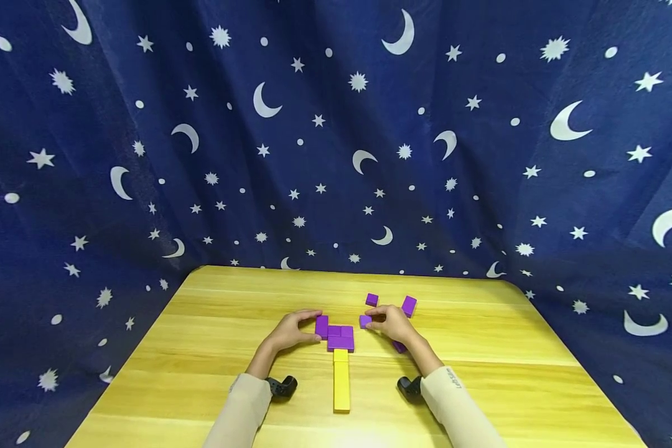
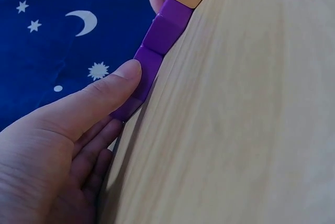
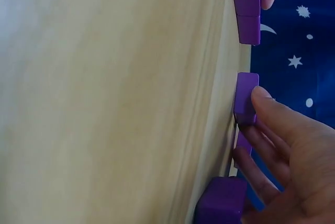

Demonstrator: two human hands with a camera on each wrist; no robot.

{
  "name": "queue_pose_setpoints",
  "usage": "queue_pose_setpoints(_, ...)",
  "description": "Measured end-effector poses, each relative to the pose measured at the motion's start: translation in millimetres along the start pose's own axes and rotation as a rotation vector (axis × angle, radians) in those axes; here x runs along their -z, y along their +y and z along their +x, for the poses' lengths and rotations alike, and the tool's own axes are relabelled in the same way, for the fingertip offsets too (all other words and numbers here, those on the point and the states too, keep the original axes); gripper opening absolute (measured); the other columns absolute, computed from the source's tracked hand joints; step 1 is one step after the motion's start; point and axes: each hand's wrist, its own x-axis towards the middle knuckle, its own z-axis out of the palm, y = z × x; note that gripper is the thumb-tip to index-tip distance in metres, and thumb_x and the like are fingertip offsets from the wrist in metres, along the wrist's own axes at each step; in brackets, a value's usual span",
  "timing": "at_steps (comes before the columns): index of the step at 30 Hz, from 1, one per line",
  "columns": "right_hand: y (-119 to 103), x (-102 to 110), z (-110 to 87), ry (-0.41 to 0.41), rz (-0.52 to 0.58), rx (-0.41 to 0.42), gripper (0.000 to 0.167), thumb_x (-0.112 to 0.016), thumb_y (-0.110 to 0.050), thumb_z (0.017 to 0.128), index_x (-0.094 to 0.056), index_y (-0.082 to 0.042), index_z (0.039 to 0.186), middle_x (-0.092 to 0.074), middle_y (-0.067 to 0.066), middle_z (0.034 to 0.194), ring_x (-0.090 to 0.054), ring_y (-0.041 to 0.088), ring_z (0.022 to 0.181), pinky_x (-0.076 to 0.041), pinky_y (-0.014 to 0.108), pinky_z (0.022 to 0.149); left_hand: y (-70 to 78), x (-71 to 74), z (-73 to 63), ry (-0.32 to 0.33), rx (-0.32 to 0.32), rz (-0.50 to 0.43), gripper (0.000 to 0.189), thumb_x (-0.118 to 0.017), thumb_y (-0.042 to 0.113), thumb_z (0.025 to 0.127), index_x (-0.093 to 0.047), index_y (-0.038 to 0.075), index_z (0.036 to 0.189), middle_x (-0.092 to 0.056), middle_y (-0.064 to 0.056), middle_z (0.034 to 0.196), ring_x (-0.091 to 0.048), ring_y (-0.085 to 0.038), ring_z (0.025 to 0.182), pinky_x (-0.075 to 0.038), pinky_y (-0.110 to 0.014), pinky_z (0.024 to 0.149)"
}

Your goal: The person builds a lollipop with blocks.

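My left hand [image 1: 289, 331] grips a purple rectangular block [image 1: 322, 326] at the left side of a group of purple blocks [image 1: 340, 343]. In the left wrist view its thumb lies along the block's [image 2: 144, 80] near face, with the other fingers at the far end. Right of the group, my right hand [image 1: 394, 325] pinches a small purple block [image 1: 365, 321] between thumb and fingers; the right wrist view shows this block [image 3: 245, 98] close over the table. Below the group, a short yellow block [image 1: 340, 355] and a long yellow block [image 1: 341, 387] form a column.
Another small purple block [image 1: 372, 299] lies beyond my right hand. One purple block [image 1: 409, 305] is behind that hand, and another [image 1: 399, 346] is partly hidden under it. The wooden table [image 1: 246, 289] meets a dark blue curtain [image 1: 336, 155] with moons and stars.
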Motion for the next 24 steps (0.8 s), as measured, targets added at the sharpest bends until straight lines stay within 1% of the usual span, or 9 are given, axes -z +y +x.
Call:
queue_pose_setpoints(3, -1, -1, 1.0, 0.002, 0.004, 0.011, 0.026, -0.074, -0.013, 0.078, -0.070, -0.004, 0.101, -0.068, 0.009, 0.099, -0.060, 0.028, 0.098, -0.048, 0.041, 0.086, -0.4, -0.2, -0.1, -0.001, -0.002, -0.002, 0.066, -0.077, 0.032, 0.075, -0.053, 0.008, 0.131, -0.051, -0.005, 0.132, -0.042, -0.026, 0.125, -0.033, -0.041, 0.104)
queue_pose_setpoints(7, -12, -2, 4.9, 0.027, 0.060, 0.024, 0.023, -0.074, -0.015, 0.078, -0.071, -0.005, 0.099, -0.068, 0.007, 0.094, -0.062, 0.025, 0.090, -0.051, 0.038, 0.079, -1.1, -0.6, -0.3, -0.001, 0.001, -0.003, 0.066, -0.077, 0.033, 0.075, -0.053, 0.008, 0.131, -0.051, -0.006, 0.132, -0.042, -0.026, 0.125, -0.033, -0.042, 0.105)
queue_pose_setpoints(11, -32, -7, 14.8, 0.051, 0.127, 0.069, 0.024, -0.074, -0.016, 0.078, -0.071, -0.006, 0.100, -0.069, 0.008, 0.095, -0.062, 0.025, 0.092, -0.049, 0.043, 0.082, -1.9, -1.0, 0.5, 0.003, 0.002, -0.016, 0.066, -0.077, 0.033, 0.075, -0.053, 0.008, 0.131, -0.051, -0.007, 0.132, -0.042, -0.028, 0.124, -0.033, -0.044, 0.104)
queue_pose_setpoints(13, -42, -11, 19.8, 0.043, 0.149, 0.093, 0.025, -0.073, -0.015, 0.079, -0.070, -0.004, 0.101, -0.068, 0.010, 0.098, -0.061, 0.027, 0.094, -0.047, 0.046, 0.084, -1.8, -0.9, 1.1, 0.002, 0.001, -0.028, 0.065, -0.077, 0.032, 0.075, -0.053, 0.008, 0.131, -0.051, -0.008, 0.132, -0.042, -0.029, 0.124, -0.034, -0.043, 0.104)
queue_pose_setpoints(15, -49, -16, 23.6, 0.026, 0.146, 0.106, 0.026, -0.073, -0.015, 0.080, -0.069, -0.001, 0.102, -0.068, 0.013, 0.099, -0.061, 0.029, 0.095, -0.047, 0.047, 0.084, -1.3, -0.4, 1.8, 0.002, -0.004, -0.034, 0.065, -0.076, 0.032, 0.075, -0.053, 0.007, 0.131, -0.051, -0.009, 0.131, -0.043, -0.029, 0.124, -0.034, -0.044, 0.103)
queue_pose_setpoints(18, -55, -24, 25.9, 0.000, 0.136, 0.084, 0.027, -0.073, -0.014, 0.080, -0.069, 0.000, 0.103, -0.067, 0.014, 0.100, -0.060, 0.029, 0.097, -0.047, 0.045, 0.085, -0.8, 0.2, 1.7, 0.004, -0.012, -0.032, 0.065, -0.077, 0.031, 0.075, -0.053, 0.007, 0.130, -0.052, -0.010, 0.131, -0.043, -0.029, 0.123, -0.034, -0.043, 0.103)
queue_pose_setpoints(22, -53, -34, 25.4, -0.015, 0.125, 0.050, 0.027, -0.073, -0.014, 0.080, -0.069, -0.002, 0.103, -0.067, 0.013, 0.100, -0.061, 0.027, 0.095, -0.050, 0.042, 0.083, -2.7, -1.0, 0.8, 0.009, -0.016, -0.029, 0.065, -0.077, 0.031, 0.075, -0.053, 0.007, 0.130, -0.052, -0.010, 0.130, -0.043, -0.030, 0.123, -0.034, -0.045, 0.103)
queue_pose_setpoints(24, -50, -37, 24.3, -0.024, 0.119, 0.048, 0.026, -0.073, -0.015, 0.080, -0.069, -0.003, 0.102, -0.067, 0.011, 0.098, -0.061, 0.026, 0.093, -0.051, 0.038, 0.080, -4.0, -2.4, 0.6, 0.011, -0.015, -0.026, 0.065, -0.077, 0.032, 0.074, -0.054, 0.007, 0.130, -0.052, -0.009, 0.130, -0.043, -0.029, 0.123, -0.033, -0.045, 0.104)
